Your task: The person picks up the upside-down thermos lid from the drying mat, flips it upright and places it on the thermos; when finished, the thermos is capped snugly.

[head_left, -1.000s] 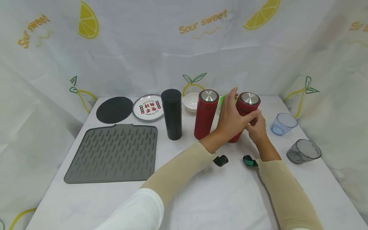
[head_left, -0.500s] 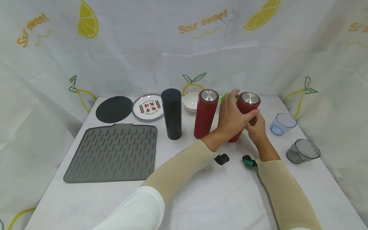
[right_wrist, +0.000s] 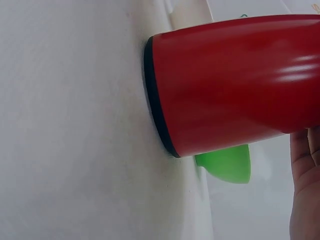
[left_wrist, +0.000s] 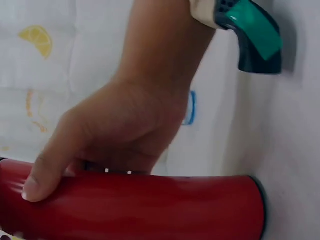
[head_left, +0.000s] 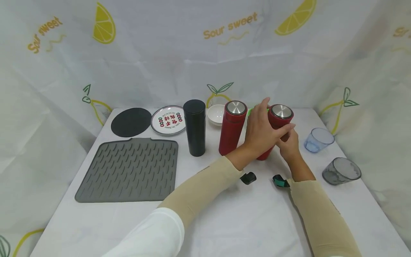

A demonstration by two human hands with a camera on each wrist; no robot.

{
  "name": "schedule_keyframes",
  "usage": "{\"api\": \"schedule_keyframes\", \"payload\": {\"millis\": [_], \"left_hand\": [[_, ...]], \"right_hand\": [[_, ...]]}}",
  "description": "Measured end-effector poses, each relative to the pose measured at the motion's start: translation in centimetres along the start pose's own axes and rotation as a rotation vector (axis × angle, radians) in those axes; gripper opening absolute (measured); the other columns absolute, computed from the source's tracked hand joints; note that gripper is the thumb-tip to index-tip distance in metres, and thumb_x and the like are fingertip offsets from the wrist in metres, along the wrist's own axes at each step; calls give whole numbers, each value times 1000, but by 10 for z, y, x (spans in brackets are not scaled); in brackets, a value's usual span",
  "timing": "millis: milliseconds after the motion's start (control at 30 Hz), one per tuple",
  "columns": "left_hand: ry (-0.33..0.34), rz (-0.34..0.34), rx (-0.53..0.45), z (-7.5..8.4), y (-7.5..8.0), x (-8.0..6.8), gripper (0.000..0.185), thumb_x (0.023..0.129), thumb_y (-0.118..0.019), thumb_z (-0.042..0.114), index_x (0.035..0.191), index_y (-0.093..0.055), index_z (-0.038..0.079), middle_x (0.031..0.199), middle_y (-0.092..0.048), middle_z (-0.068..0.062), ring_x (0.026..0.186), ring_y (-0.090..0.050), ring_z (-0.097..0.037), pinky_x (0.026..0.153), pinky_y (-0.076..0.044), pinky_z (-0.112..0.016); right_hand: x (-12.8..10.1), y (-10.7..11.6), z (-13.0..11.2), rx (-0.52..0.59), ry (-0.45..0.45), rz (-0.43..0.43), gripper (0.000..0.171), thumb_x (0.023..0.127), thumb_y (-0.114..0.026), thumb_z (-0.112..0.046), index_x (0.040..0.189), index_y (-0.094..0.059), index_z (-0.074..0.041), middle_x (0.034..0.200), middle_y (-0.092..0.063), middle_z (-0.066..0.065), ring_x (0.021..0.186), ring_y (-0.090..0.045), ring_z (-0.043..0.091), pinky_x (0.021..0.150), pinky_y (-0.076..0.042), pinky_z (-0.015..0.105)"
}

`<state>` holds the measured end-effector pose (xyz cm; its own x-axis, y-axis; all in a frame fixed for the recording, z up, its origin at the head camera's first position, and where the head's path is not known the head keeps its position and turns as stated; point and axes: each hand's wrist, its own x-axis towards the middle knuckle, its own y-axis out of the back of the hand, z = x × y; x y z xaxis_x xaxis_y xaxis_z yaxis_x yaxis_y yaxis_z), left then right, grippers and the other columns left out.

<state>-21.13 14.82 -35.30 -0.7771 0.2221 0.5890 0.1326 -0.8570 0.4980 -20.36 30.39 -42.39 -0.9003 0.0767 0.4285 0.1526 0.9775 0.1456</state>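
Observation:
A red thermos (head_left: 280, 120) with a shiny steel-topped cap stands on the table toward the right, its dark base at the tabletop in the right wrist view. My left hand (head_left: 261, 129) holds its upper part from the left, thumb across the front. Lower down on the right side, my right hand (head_left: 290, 147) grips the same thermos. The left wrist view shows the right hand's thumb (left_wrist: 42, 182) laid over the red body. Part of the thermos is hidden behind both hands. A second red thermos (head_left: 230, 134) stands just left of my left hand.
Left of the red pair stands a black thermos (head_left: 196, 130). Behind are a white bowl (head_left: 216, 116), a green bowl (right_wrist: 227, 165), a printed plate (head_left: 156, 125) and a black round mat (head_left: 131, 122). A grey ridged mat (head_left: 128, 171) lies front left; a blue glass (head_left: 319, 140) and grey glass (head_left: 341, 172) stand right.
The head view has shifted slightly, moving the whole scene a little to the right. Both hands keep hold of the red thermos with hardly any movement.

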Motion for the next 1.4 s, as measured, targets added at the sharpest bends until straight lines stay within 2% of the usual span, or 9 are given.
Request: {"api": "schedule_keyframes", "payload": {"millis": [133,267,467,633,800,900,1033,1267,1400], "left_hand": [[24,-69,-172,-4,3,1,85,87,-72,42,151,-23,16,134,-51,2,120,-43,-2,96,-42,-21],[17,-146,-328,-13,2,-4,76,95,-63,31,154,-17,17,146,-42,1,129,-36,0,105,-35,-25],[101,-57,-177,-7,-4,-3,80,80,-75,51,140,-37,14,130,-46,8,116,-40,0,91,-39,-15],[131,-79,-262,-8,1,1,70,80,-80,40,136,-47,14,124,-54,10,112,-44,5,90,-42,-16],[94,-189,-411,-18,3,-3,69,95,-62,35,152,-30,15,142,-46,4,123,-42,-2,98,-42,-24],[95,-133,-325,-14,-1,-5,78,91,-65,42,151,-24,14,142,-41,3,123,-40,-4,96,-41,-22],[126,-45,-193,-6,-5,-3,82,79,-77,47,141,-36,13,130,-45,5,116,-41,-2,88,-41,-15],[93,-185,-390,-17,-5,-3,72,92,-68,33,151,-30,15,139,-47,6,120,-43,2,95,-42,-18],[98,-163,-315,-13,-7,-4,85,88,-69,41,153,-21,15,142,-42,4,121,-40,0,96,-41,-20]], "right_hand": [[2,2,11,-27,17,-8,54,80,-64,-1,132,-52,-7,115,-59,-8,100,-57,11,87,-46,16],[2,2,13,41,59,-15,53,81,-68,-6,132,-54,-11,118,-61,-3,104,-58,14,89,-46,18],[0,0,10,26,23,12,49,79,-65,-1,125,-55,-14,113,-60,-6,96,-58,10,82,-47,16],[-1,-4,-4,75,47,-14,49,80,-65,0,126,-55,-11,115,-60,-5,101,-57,12,87,-46,17],[-4,-10,-19,106,89,-20,49,81,-72,-9,127,-56,-14,115,-62,-4,102,-59,12,88,-46,18],[-2,-7,-8,100,66,-3,48,80,-73,-8,125,-56,-15,114,-61,-2,100,-58,14,87,-46,17],[1,-1,12,42,12,15,49,79,-65,-2,125,-54,-15,115,-59,-3,99,-56,13,85,-46,15],[3,0,15,46,33,5,59,77,-64,0,134,-51,-11,121,-59,0,108,-56,16,91,-46,18],[3,-1,12,3,30,7,55,78,-64,0,131,-52,-9,118,-59,-5,106,-57,12,90,-45,18]]}}
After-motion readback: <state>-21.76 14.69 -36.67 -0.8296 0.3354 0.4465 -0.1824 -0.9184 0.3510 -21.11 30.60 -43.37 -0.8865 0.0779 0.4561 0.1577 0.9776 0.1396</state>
